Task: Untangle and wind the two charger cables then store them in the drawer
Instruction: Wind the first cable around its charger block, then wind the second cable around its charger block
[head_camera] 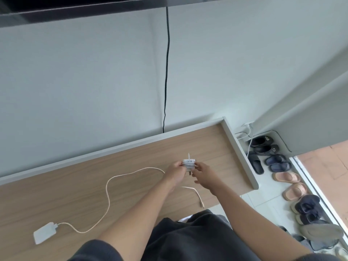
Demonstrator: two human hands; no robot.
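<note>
A small white charger (188, 163) with its cable wound tightly around it is held above the wooden desk (75, 194). My left hand (175, 171) grips its left side and my right hand (204, 174) pinches its right side. A short cable end sticks up from the bundle, and the plug prongs point down between my hands. The second charger, a flat white brick (44, 233), lies at the desk's near left. Its long white cable (108, 187) snakes unwound across the desk to a connector end (201, 203) near the front edge. No drawer is in view.
The desk has a raised grey rim (240, 153) along its back and right side. A black cord (166, 72) hangs down the wall behind. Several pairs of slippers (278, 162) line the floor on the right, near a plugged-in white cable (248, 129).
</note>
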